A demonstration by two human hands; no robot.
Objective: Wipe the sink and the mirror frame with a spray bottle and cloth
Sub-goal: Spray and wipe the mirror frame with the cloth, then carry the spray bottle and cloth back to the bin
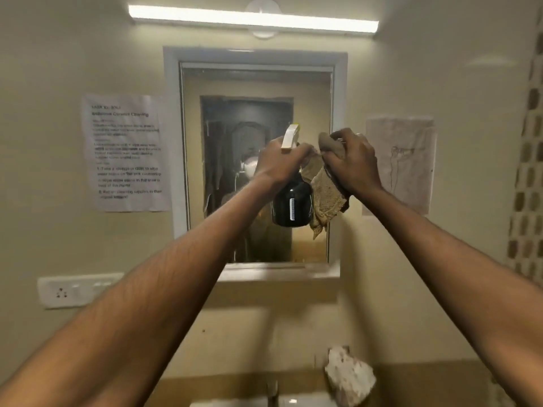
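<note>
Spray bottle of dark glossy plastic with a white-and-yellow trigger head [291, 201] hangs in front of the mirror's right half, its neck gripped by the left hand [280, 164]. Just right of it, touching, the right hand [354, 163] clutches a beige woven cloth [326, 198] whose loose end dangles beside the bottle.

Risks, as I judge them: the nozzle looks aimed toward the glass rather than the pale grey mirror frame [173, 142], so mist may streak the mirror; the hanging cloth could catch the spray or snag the trigger; the printed paper notice [127, 152] taped left of the frame and the sketch sheet [399, 164] on the right could get wet, as could the white wall socket [73, 290] at lower left.

Count: one bottle, one cloth, one mirror, two taped papers, one socket plate, one tube light [252, 19], one whitish crumpled lump [349, 377] near the sink [293, 402], which is barely in view.
</note>
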